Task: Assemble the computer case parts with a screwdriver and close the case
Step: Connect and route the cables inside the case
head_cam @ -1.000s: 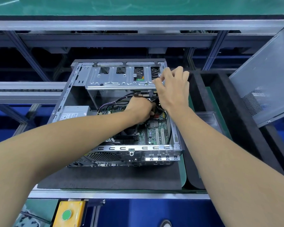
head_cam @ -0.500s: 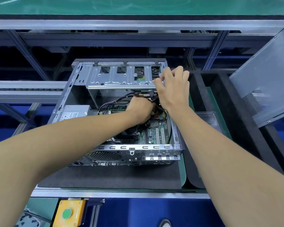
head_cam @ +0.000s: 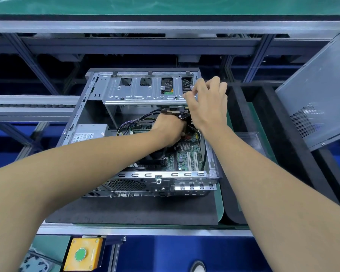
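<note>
Nearest on the bench edge sits a yellow box (head_cam: 84, 254) with a green button, at the lower left. Beyond it a dark mat (head_cam: 130, 211) carries the open case (head_cam: 212, 165), which lies on its side with its rear panel toward the viewer and the board (head_cam: 186, 158) exposed inside.

Both forearms reach over the rear panel into the case. The left hand (head_cam: 170, 129) is deep inside, below the near edge of the drive cage (head_cam: 145, 89); its fingers curl down among the cables (head_cam: 137, 119) and connectors, but what they grip, if anything, I cannot tell. The right hand (head_cam: 206, 104) is at the cage's right end, fingers bent and close together, thumb and forefinger seeming to pinch something small at the cage corner; the item itself is hidden.

Right of the case, a clear tray (head_cam: 249, 138) lies in a black foam channel, and farther right the side panel (head_cam: 320, 91) leans tilted, off the case. No screwdriver is in view. A grey rail frame and a green shelf cross the far background.

I judge the work to be in the seating or cabling stage, with closing some way off. Risks: a cable caught under the cage edge would be nipped when the panel goes on; a connector pushed skew by the unseen left fingers could bend pins; a small part slipping from the right pinch would drop onto the board.
</note>
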`<state>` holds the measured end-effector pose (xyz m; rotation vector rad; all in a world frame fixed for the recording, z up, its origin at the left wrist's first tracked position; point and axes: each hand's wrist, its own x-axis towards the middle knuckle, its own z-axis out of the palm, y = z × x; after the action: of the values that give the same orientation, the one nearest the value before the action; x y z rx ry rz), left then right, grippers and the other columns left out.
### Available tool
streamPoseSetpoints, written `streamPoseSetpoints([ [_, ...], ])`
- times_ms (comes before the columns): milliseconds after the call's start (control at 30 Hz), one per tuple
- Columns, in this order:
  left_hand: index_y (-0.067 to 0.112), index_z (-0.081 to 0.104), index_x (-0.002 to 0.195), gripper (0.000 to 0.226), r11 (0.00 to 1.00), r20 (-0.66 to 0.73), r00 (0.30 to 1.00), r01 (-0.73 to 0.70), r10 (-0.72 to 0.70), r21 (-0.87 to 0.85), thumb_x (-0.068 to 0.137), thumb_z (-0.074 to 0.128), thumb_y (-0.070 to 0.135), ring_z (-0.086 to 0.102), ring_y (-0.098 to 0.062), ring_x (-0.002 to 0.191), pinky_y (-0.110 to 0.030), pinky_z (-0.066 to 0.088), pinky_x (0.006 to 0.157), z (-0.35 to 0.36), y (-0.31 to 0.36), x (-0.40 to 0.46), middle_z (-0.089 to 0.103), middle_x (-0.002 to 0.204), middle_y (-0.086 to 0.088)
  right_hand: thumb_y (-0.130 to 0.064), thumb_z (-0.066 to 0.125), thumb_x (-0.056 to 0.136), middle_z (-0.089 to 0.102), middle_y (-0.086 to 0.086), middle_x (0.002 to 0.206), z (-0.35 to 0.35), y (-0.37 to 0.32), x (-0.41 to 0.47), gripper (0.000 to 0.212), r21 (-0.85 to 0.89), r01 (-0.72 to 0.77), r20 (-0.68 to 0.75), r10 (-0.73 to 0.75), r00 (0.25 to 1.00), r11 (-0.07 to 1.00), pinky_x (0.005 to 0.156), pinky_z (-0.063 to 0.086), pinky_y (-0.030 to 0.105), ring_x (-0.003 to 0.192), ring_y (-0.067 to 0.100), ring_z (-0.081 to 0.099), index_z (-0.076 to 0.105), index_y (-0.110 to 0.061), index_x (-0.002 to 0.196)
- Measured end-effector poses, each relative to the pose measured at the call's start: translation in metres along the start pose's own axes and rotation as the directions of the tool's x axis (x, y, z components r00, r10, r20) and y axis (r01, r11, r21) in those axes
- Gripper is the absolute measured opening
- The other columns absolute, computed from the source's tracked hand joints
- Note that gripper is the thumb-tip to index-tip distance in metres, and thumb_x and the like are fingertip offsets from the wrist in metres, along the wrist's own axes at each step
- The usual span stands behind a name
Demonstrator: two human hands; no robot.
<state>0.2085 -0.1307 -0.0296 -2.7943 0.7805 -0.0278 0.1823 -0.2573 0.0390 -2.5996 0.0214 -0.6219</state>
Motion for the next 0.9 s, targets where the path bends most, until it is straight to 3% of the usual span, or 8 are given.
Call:
streamPoseSetpoints([
  [233, 0.022, 0.067, 0.097, 0.011, 0.992, -0.005, 0.996, -0.091, 0.092, 0.085, 0.092, 0.057, 0.02, 0.067, -0.031, 0.082, -0.032, 0.04, 0.063, -0.014, 0.009, -0.007, 0.069, 0.084, -0.004, -0.044, 0.041, 0.09, 0.042, 0.003, 0.105, -0.001, 0.0, 0.0, 0.03, -0.007, 0.011, -0.009, -0.011, 1.0, 1.0, 0.079, 0.034, 0.035, 0.096, 0.021, 0.032, 0.054, -0.017, 0.093],
  [400, 0.018, 0.069, 0.099, 0.022, 0.979, -0.142, 0.975, -0.151, 0.171, 0.137, 0.091, 0.05, 0.012, 0.062, -0.028, 0.093, -0.033, 0.03, 0.068, -0.011, 0.014, -0.013, 0.068, 0.105, -0.008, -0.047, 0.039, 0.089, 0.042, 0.003, 0.104, -0.002, -0.001, 0.0, 0.034, -0.018, 0.018, -0.006, -0.018, 1.0, 1.0, 0.08, 0.035, 0.035, 0.096, 0.02, 0.032, 0.054, -0.018, 0.093],
  [633, 0.014, 0.069, 0.104, 0.025, 0.982, -0.148, 0.973, -0.161, 0.175, 0.1, 0.092, 0.047, 0.015, 0.061, -0.029, 0.102, -0.035, 0.034, 0.072, -0.009, 0.012, -0.012, 0.067, 0.115, -0.009, -0.049, 0.04, 0.089, 0.041, 0.003, 0.103, -0.002, -0.001, 0.0, 0.034, -0.028, 0.034, -0.005, -0.035, 0.999, 0.999, 0.08, 0.035, 0.035, 0.096, 0.021, 0.032, 0.052, -0.018, 0.093],
  [900, 0.016, 0.065, 0.108, 0.024, 0.973, -0.11, 0.983, -0.12, 0.144, 0.199, 0.095, 0.045, 0.016, 0.057, -0.026, 0.105, -0.035, 0.028, 0.068, -0.009, 0.015, -0.015, 0.066, 0.113, -0.005, -0.048, 0.038, 0.088, 0.041, 0.003, 0.104, -0.003, 0.0, -0.001, 0.035, -0.025, 0.034, -0.005, -0.034, 0.999, 0.999, 0.08, 0.035, 0.035, 0.096, 0.021, 0.032, 0.053, -0.017, 0.094],
])
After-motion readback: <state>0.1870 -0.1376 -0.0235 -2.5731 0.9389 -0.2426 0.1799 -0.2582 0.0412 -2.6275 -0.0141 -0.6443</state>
